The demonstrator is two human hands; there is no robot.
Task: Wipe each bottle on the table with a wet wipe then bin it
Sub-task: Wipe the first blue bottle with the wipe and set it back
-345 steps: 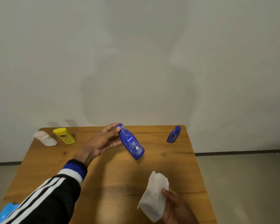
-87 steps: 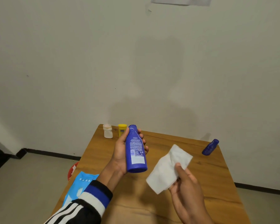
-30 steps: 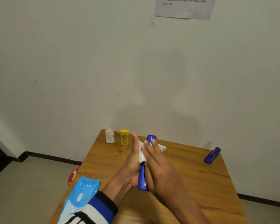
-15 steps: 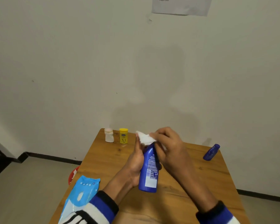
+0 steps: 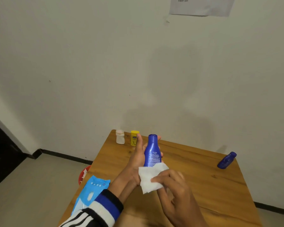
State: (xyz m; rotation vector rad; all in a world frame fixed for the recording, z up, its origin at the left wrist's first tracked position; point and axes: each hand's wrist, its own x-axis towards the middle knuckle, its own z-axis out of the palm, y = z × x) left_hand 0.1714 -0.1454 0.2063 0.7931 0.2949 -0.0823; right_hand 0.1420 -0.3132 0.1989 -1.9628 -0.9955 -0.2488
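My left hand (image 5: 137, 158) holds a tall blue lotion bottle (image 5: 152, 151) upright above the wooden table (image 5: 195, 181), its back label facing me. My right hand (image 5: 175, 190) pinches a white wet wipe (image 5: 150, 178) and presses it against the bottle's lower end, which the wipe hides. A small white bottle (image 5: 120, 136) and a yellow bottle (image 5: 134, 138) stand at the table's far left corner. A small dark blue bottle (image 5: 226, 160) sits tilted near the far right edge.
A light blue wet wipe pack (image 5: 90, 192) lies at the table's near left edge. A red bin (image 5: 84, 174) shows on the floor left of the table. A paper notice (image 5: 200, 5) hangs on the wall behind.
My right hand has slid the wipe from the bottle's cap down to its base. The left hand keeps hold of the bottle.
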